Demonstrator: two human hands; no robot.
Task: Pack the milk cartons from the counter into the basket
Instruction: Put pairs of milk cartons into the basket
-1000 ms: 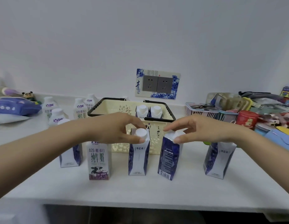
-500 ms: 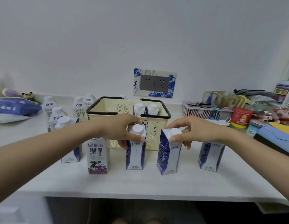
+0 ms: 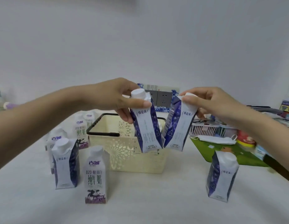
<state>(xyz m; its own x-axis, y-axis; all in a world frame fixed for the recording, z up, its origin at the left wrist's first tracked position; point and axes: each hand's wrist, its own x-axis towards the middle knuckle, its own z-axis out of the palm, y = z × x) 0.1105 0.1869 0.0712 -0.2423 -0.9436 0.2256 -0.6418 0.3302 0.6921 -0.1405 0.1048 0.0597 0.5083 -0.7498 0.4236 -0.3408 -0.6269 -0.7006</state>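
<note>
My left hand [image 3: 119, 98] grips a blue-and-white milk carton [image 3: 147, 126] by its top and holds it in the air in front of the cream basket [image 3: 124, 152]. My right hand [image 3: 210, 102] holds a second blue-and-white carton [image 3: 177, 126] by its cap, tilted, right beside the first. Both cartons hang just in front of the basket's near wall, their tops above its rim. On the counter stand a blue-and-white carton [image 3: 65, 164] at left, a white carton with a cow print [image 3: 96, 177] and another blue-and-white carton [image 3: 221, 175] at right. What the basket holds is hidden.
More white cartons [image 3: 81, 128] stand behind at the left of the basket. A green mat [image 3: 224, 151] with a face mask [image 3: 216, 139] lies to the right, with a pink wire tray [image 3: 205, 130] and clutter behind. A wall socket [image 3: 161, 97] sits behind the basket.
Both hands have lifted their cartons off the counter and raised them up in front of the basket. The camera has moved closer to the counter.
</note>
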